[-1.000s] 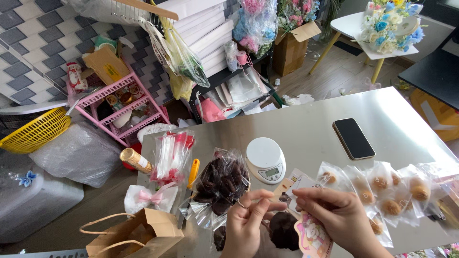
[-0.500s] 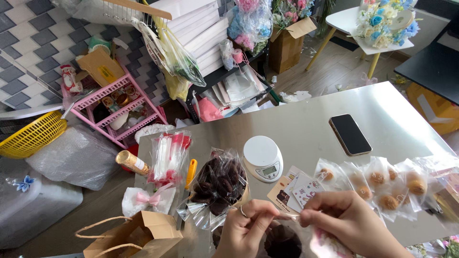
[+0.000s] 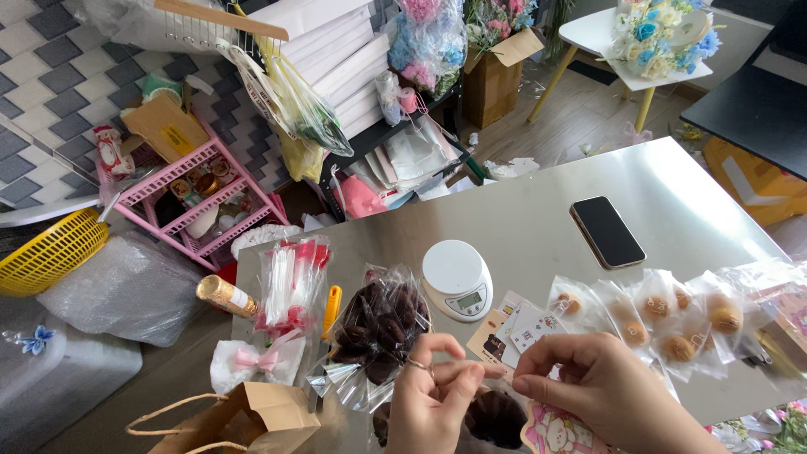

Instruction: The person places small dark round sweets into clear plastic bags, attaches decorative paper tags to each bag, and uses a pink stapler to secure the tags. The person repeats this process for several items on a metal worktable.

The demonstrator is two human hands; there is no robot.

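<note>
Spreading across most of the view, a steel worktop (image 3: 538, 227) carries everything the hands work among. Along its right edge lies a row of clear packets (image 3: 664, 311), each with a small round brown cake inside. Near the left edge a clear bag of dark brown pieces (image 3: 378, 324) stands crumpled, and beside it leans a bundle of clear sleeves with red trim (image 3: 290, 282). A brown paper bag (image 3: 265, 416) with cord handles sits at the near left corner. Toward the middle rests a round white kitchen scale (image 3: 456, 277), and farther back, toward the right edge, a black phone (image 3: 607, 231) lies flat and well apart from the rest.

At the near edge the left hand (image 3: 429, 403) and right hand (image 3: 601, 387) meet just above a dark brown round cake (image 3: 496, 418). Both are pinched, thumb against fingertips, as if on something thin between them; what they grip is too fine to make out. A pink pictured wrapper (image 3: 559, 433) lies under the right hand, touching the cake. Small printed cards (image 3: 517, 328) lie just beyond the fingertips.
</note>
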